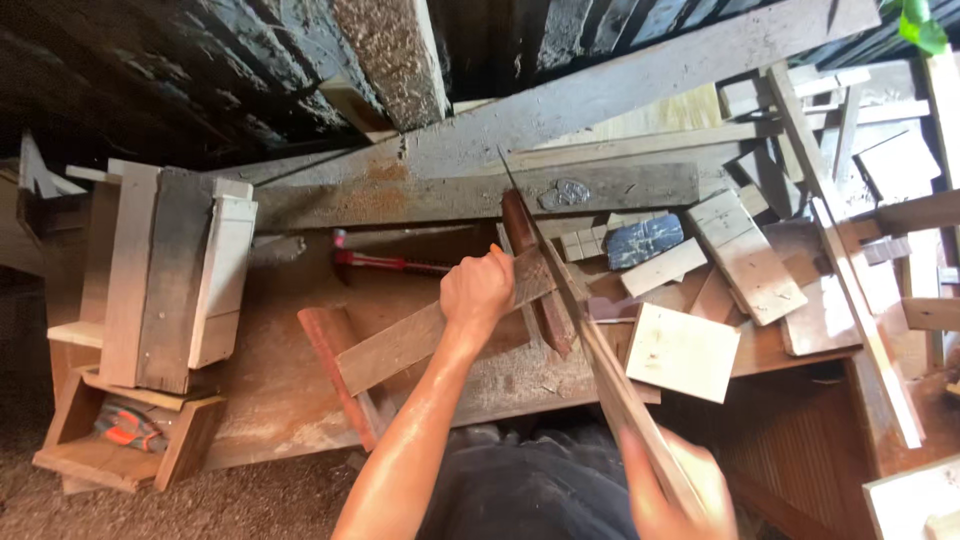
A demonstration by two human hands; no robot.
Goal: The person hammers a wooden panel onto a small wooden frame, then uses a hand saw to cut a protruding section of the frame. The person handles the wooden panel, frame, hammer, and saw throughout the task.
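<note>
My left hand (478, 292) presses down on a narrow wooden board (400, 345) that lies slanted across the workbench (280, 400). My right hand (670, 495), blurred at the bottom of the view, grips the handle of a hand saw (590, 340). The saw's long blade runs up and to the left, crossing the board's right end just beside my left hand. A dark reddish wood piece (548, 320) lies under the blade.
A red-handled hammer (385, 262) lies behind the board. Stacked planks (170, 275) stand at the left, above a small wooden box holding an orange tool (128, 428). Many offcuts, a pale square panel (682, 352) and a blue block (645, 240) crowd the right.
</note>
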